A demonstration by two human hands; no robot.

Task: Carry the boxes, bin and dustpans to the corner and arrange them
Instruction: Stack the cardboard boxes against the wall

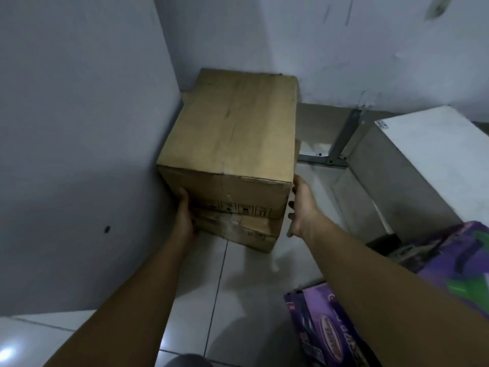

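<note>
A large brown cardboard box (pixel 230 133) sits on top of a flatter cardboard box (pixel 243 231) in the corner where two white walls meet. My left hand (pixel 185 215) holds the lower left front edge of the upper box, fingers curled under it. My right hand (pixel 301 205) presses flat against the box's right side, fingers straight. No bin or dustpan is in view.
A white box-like unit (pixel 423 160) stands at right on a grey metal frame (pixel 341 144). Purple printed cartons (pixel 330 327) lie at the lower right. The floor is white tile (pixel 238 300), with the left wall close beside the boxes.
</note>
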